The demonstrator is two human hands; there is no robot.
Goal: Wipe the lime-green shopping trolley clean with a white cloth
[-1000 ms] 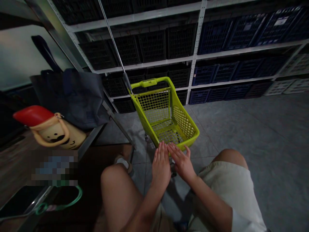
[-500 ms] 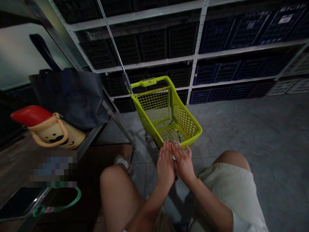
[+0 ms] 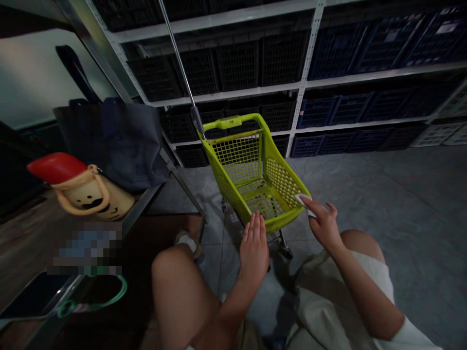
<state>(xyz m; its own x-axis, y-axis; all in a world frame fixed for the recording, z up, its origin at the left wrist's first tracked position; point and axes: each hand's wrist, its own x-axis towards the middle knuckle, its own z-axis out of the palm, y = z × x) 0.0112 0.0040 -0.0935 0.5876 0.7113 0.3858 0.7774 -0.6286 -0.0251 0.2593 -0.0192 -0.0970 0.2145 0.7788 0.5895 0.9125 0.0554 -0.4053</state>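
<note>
A lime-green shopping cart (image 3: 268, 224) with lattice walls stands on the floor in front of my knees. My left hand (image 3: 254, 245) rests at the cart's near rim, its fingers stretched out side by side and its palm hidden. At the cart's right front corner, my right hand (image 3: 323, 221) pinches a white cloth or tissue (image 3: 303, 198) against the rim. A metal pole (image 3: 178, 53) rises from the back left of the cart's handle.
Shelving (image 3: 305, 63) with black crates (image 3: 239, 65) and blue crates (image 3: 337, 48) stands behind the cart. On the table at left are a dark bag (image 3: 127, 141), a red-topped cartoon pouch (image 3: 98, 194), a phone (image 3: 36, 294) and a green cord (image 3: 109, 301).
My right hand has moved away from my left, rightward along the rim to the corner, with the white cloth or tissue. My left hand stays near the same spot on the rim.
</note>
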